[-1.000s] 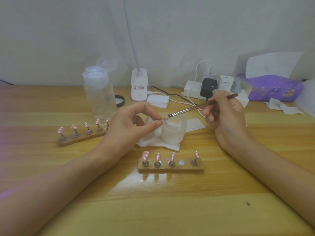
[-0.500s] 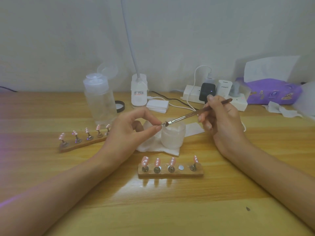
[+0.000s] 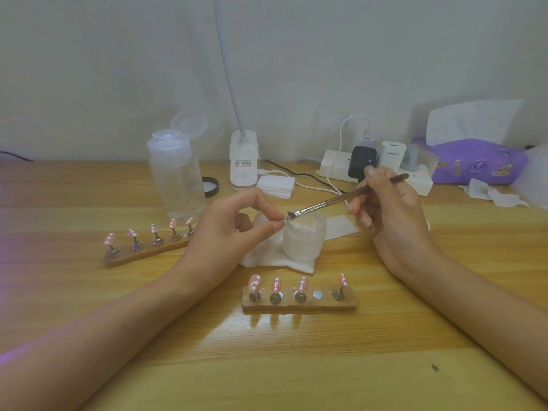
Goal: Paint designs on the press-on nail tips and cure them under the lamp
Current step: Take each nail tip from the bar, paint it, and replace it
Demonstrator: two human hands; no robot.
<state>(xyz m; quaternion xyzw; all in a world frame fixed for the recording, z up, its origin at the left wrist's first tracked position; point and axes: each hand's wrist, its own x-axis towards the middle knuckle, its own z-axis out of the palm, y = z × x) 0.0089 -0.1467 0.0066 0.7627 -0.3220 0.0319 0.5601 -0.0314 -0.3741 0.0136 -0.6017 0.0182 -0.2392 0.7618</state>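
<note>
In the head view, the left hand [image 3: 234,229] is raised a little over the tabletop [image 3: 296,366]. Its thumb and forefinger are pressed together on a very small piece, and the other fingers are curled behind. The piece is almost hidden, but I judge it is a nail tip [image 3: 284,219], because one magnet [image 3: 317,294] on the near holder [image 3: 299,304] stands empty between four painted tips.

The right hand [image 3: 391,221] pinches the brush [image 3: 332,200] like a pen, near the middle of its handle. The long axis of the brush runs from upper right, behind this hand, down to lower left. Its bristles meet the pinch of the left hand, just above the rim of the white jar [image 3: 304,241], which stands on a tissue [image 3: 267,258].

So the tip lies to the left of the right hand, along the line of the brush, and the stroke depends on that line, while the left hand only needs to keep the tip steady. The far holder [image 3: 142,252], with five tips, lies left of the left hand. The lamp [image 3: 243,167] stands behind, well apart from both hands.
</note>
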